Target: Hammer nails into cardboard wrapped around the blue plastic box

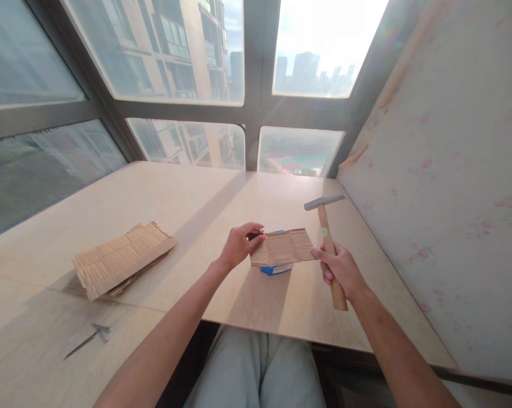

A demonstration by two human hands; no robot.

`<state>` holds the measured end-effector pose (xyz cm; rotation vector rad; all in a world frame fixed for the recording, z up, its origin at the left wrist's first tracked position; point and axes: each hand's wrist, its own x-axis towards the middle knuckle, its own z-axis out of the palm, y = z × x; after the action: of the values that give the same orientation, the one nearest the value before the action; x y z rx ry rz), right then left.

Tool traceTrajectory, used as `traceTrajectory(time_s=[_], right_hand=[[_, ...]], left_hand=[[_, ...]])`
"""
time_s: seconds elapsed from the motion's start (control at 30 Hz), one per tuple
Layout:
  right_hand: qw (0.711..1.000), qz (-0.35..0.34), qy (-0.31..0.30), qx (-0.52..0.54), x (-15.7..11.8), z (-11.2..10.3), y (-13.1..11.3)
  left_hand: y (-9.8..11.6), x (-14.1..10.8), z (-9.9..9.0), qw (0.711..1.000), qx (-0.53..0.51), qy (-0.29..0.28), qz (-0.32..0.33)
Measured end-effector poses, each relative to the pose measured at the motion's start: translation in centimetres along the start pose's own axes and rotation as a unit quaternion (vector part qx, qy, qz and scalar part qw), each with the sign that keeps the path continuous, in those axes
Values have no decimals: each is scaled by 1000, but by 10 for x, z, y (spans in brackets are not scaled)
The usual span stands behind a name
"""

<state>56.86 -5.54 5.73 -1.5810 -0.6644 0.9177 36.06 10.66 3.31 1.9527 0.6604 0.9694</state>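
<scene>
A ridged brown cardboard piece [284, 247] lies over a blue box [275, 270] near the table's front edge. My left hand [242, 245] is closed at the cardboard's left end, thumb and fingers pinched together; whatever sits between the fingertips is too small to make out. In my right hand [338, 266] is a hammer [326, 226], gripped by its wooden handle with the metal head up. The right thumb and fingertip touch the cardboard's right corner.
A stack of cardboard pieces [124, 255] lies on the left of the pale table [188, 204]. Several dark nails [88, 340] lie at the front left. Windows stand behind, and a flowered wall [443, 198] rises on the right.
</scene>
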Motion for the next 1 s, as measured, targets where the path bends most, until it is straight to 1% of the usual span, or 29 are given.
traceTrajectory(time_s=[0.17, 0.33, 0.47, 0.63, 0.77, 1.0], right_hand=[[998, 22, -28, 47, 13, -2, -1], [993, 62, -51, 83, 23, -3, 17], [993, 73, -55, 78, 25, -5, 26], [994, 69, -68, 51, 22, -6, 17], [995, 61, -65, 38, 19, -5, 8], [996, 59, -59, 31, 19, -6, 7]], left_hand=[[0, 9, -2, 1000, 1, -2, 3], [-5, 6, -1, 1000, 1, -13, -16], [-5, 4, 0, 1000, 9, -16, -19], [1, 8, 1, 1000, 21, -16, -8], [5, 10, 2, 999, 31, -19, -8], [7, 12, 1, 999, 32, -27, -30]])
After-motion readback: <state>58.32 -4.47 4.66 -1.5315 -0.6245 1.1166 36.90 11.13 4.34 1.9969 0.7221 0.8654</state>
